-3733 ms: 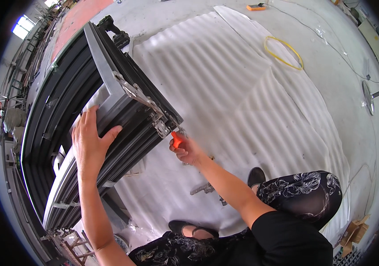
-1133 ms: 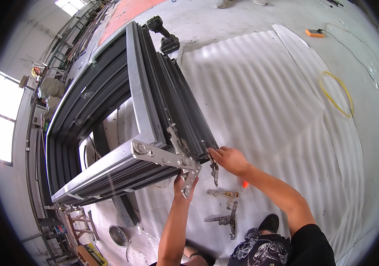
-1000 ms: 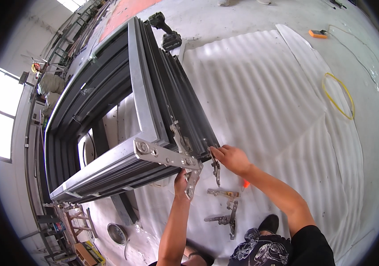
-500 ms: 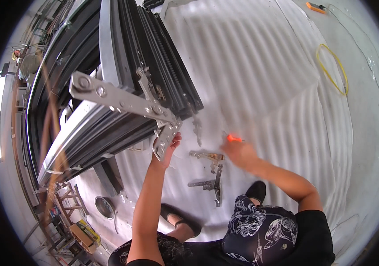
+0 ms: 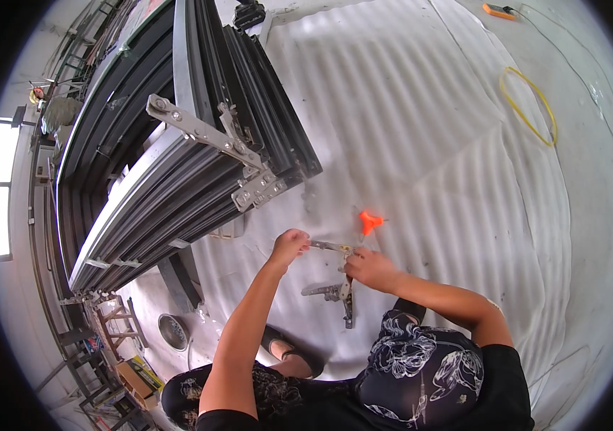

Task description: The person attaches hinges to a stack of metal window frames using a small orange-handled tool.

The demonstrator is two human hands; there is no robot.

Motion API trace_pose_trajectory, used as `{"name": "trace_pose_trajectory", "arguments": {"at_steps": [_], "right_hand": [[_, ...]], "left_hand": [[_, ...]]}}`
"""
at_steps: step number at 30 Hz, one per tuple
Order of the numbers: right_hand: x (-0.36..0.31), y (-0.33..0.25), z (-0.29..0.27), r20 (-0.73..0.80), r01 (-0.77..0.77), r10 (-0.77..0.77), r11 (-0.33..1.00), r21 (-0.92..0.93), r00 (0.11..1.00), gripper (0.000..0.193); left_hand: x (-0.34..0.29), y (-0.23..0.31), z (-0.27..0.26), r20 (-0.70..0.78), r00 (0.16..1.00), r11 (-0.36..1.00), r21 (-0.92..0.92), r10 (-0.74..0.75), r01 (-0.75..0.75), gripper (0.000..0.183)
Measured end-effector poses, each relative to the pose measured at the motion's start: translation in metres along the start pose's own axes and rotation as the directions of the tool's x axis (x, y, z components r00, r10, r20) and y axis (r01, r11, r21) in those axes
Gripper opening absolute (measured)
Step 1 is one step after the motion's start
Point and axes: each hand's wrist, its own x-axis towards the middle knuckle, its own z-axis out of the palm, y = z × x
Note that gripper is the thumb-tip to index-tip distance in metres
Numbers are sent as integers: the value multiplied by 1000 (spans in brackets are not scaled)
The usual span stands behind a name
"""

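My left hand (image 5: 291,246) is closed in a pinch at the left end of a slim metal hinge arm (image 5: 329,246). At its other end, my right hand (image 5: 372,270) has its fingers closed around it. Just below lies a second metal hinge (image 5: 348,302), its joined bars at an angle on the white sheet. An orange three-armed hex key (image 5: 370,223) rests on the sheet beyond my right hand. To the left, a large linkage hinge (image 5: 209,136) sits on the corner of a dark frame stack, one arm sticking out, with no hand on it.
Dark metal profile frames (image 5: 170,194) fill the left side. White ribbed sheeting (image 5: 407,122) covers the floor. A yellow loop (image 5: 532,108) and an orange device with a cable (image 5: 499,11) lie at the right. A round metal bowl (image 5: 173,333) stands lower left, near a cardboard box (image 5: 134,379).
My right hand has let go of the orange hex key and moved nearer. My left hand has left the mounted linkage. Both hands now hold the hinge arm that lay on the sheet.
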Motion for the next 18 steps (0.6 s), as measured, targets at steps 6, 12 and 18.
{"name": "trace_pose_trajectory", "arguments": {"at_steps": [6, 12, 18], "right_hand": [[0, 22, -55, 346, -566, 765, 29, 824, 543, 17], [10, 30, -85, 282, -129, 760, -256, 958, 586, 27], [22, 28, -79, 310, -132, 693, -298, 945, 651, 31]], "left_hand": [[-22, 19, 24, 59, 997, 972, -227, -48, 60, 30], [-53, 54, 67, 414, 909, 864, -473, 48, 170, 32], [-57, 58, 72, 386, 904, 694, -702, 183, 159, 25]]}}
